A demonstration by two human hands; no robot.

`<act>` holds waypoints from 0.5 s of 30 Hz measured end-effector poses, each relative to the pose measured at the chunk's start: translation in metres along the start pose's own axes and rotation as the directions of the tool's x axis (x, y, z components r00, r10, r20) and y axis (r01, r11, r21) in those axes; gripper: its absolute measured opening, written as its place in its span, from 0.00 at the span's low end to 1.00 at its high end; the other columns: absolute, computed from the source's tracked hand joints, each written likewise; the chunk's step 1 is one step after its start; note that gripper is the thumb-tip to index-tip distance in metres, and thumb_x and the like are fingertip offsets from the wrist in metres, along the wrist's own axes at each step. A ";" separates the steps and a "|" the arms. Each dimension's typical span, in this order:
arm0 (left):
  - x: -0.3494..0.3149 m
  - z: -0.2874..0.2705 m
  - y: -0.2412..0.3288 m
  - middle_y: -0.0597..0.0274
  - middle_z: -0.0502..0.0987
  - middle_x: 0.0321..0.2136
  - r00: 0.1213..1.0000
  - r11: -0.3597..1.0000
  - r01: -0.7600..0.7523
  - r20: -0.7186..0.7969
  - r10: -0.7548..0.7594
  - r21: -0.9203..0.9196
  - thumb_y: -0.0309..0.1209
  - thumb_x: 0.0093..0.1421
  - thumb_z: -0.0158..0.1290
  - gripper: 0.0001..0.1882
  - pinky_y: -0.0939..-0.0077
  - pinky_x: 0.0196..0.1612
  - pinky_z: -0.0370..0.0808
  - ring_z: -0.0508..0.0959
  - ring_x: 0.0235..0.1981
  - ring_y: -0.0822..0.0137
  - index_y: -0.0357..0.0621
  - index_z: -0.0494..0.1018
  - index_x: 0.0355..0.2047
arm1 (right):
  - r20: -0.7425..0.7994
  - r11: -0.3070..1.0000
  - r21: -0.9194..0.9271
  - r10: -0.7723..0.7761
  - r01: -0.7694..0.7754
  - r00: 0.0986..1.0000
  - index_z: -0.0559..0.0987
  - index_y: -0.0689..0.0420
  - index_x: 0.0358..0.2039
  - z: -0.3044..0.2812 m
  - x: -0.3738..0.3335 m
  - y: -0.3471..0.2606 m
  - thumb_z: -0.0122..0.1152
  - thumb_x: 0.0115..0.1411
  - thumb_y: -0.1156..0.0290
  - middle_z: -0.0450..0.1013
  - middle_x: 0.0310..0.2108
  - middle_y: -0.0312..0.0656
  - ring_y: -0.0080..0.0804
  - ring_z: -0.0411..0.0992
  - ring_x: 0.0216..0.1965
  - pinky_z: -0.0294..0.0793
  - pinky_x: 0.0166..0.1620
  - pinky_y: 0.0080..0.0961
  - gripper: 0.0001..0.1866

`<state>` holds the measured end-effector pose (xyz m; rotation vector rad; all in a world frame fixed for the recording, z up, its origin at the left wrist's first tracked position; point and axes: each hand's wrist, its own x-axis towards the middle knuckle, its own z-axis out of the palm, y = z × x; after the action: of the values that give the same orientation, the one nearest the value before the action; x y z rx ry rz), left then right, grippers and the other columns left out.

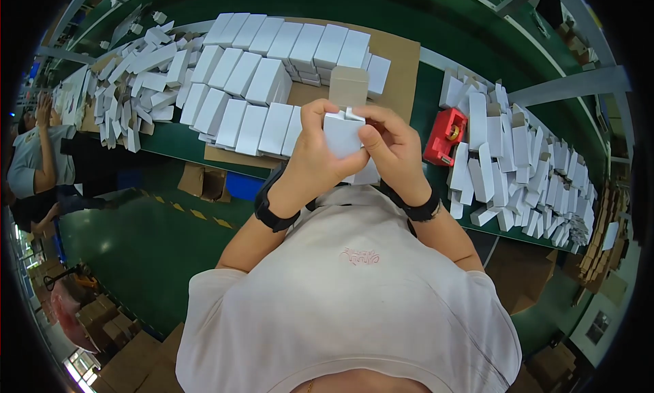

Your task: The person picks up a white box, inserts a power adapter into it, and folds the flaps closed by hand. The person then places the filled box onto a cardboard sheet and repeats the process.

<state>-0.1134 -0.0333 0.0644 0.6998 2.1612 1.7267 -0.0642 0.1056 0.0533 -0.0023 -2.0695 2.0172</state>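
Between my hands, in front of my chest, is a small white cardboard box (343,135) with its top end open and a long flap standing up behind it. My left hand (319,142) is wrapped round the box's left side. At the upper right edge, the fingers and thumb of my right hand (397,150) pinch the box by its small side flap. Just beyond my hands, stacked white boxes (271,127) stand in rows on a brown cardboard sheet (400,73). What is inside the held box cannot be made out.
A red tape dispenser (446,137) sits right of my hands, beside a spread of many white boxes (501,165). Another heap of white boxes (146,76) lies on the green table's far left. A person (44,158) is at the far left. An open brown carton (204,182) stands below the table.
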 end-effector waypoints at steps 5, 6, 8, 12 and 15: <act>0.004 0.005 0.004 0.48 0.66 0.34 0.987 0.991 -0.134 0.090 0.133 0.003 0.28 0.43 0.60 0.36 0.73 0.34 0.72 0.73 0.32 0.62 0.41 0.46 0.44 | 0.107 0.996 -0.043 -0.069 0.074 0.992 0.73 0.61 0.34 -0.024 0.000 0.001 0.53 0.58 0.72 0.71 0.37 0.42 0.25 0.68 0.39 0.66 0.42 0.19 0.07; 0.005 0.008 0.004 0.48 0.66 0.34 0.974 0.976 -0.215 0.083 0.211 0.042 0.28 0.43 0.60 0.36 0.73 0.34 0.72 0.73 0.32 0.62 0.41 0.45 0.44 | 0.124 0.990 -0.126 -0.055 0.071 0.991 0.72 0.61 0.32 -0.027 -0.001 -0.001 0.52 0.58 0.72 0.71 0.38 0.44 0.27 0.68 0.40 0.66 0.43 0.19 0.06; 0.005 0.010 0.003 0.47 0.66 0.34 0.979 0.983 -0.183 0.095 0.179 0.030 0.28 0.43 0.60 0.36 0.72 0.34 0.72 0.73 0.33 0.61 0.41 0.45 0.44 | 0.047 0.952 -0.130 -0.275 0.279 0.960 0.72 0.62 0.30 -0.019 0.002 -0.006 0.52 0.58 0.73 0.70 0.44 0.46 0.29 0.68 0.43 0.67 0.45 0.21 0.05; 0.005 0.012 -0.005 0.44 0.65 0.35 0.985 0.992 -0.124 0.121 0.127 -0.032 0.27 0.43 0.59 0.36 0.68 0.35 0.72 0.73 0.33 0.58 0.41 0.45 0.45 | 0.058 0.977 -0.101 -0.181 0.186 0.982 0.76 0.64 0.40 -0.029 0.004 -0.014 0.55 0.54 0.77 0.72 0.44 0.47 0.32 0.69 0.46 0.67 0.49 0.24 0.12; 0.006 0.011 -0.008 0.43 0.65 0.36 0.958 0.961 -0.263 0.145 0.249 0.085 0.27 0.42 0.59 0.37 0.66 0.36 0.72 0.73 0.33 0.53 0.41 0.44 0.45 | 0.152 0.998 0.062 0.012 -0.021 0.988 0.77 0.64 0.38 -0.036 0.010 -0.018 0.55 0.53 0.78 0.74 0.39 0.45 0.28 0.72 0.40 0.69 0.45 0.20 0.11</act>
<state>-0.1140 -0.0220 0.0549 1.1340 2.1576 1.6405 -0.0642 0.1423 0.0727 0.1510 -2.0987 2.1539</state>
